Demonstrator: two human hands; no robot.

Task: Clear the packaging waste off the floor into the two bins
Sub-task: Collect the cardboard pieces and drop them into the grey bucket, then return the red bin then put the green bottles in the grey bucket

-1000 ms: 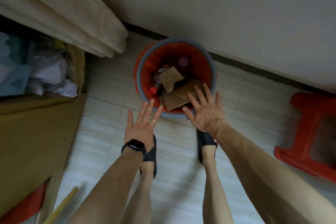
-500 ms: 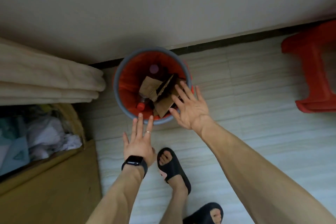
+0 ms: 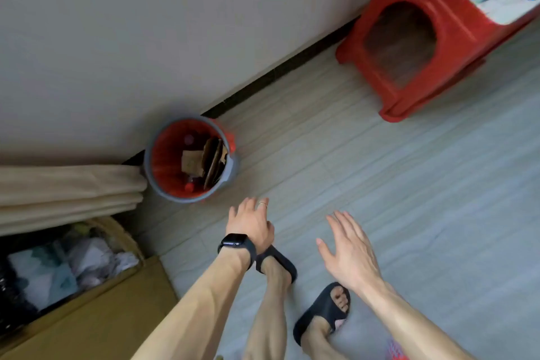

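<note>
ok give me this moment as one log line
left hand: open, empty | right hand: open, empty | red bin: by wall, cardboard scraps inside | cardboard box: crumpled waste inside

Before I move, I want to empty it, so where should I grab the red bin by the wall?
Probably the grey rim of the red bin on its near side, reaching down from the open floor: the wall and curtain crowd its far and left sides, and cardboard leans inside the right.
</note>
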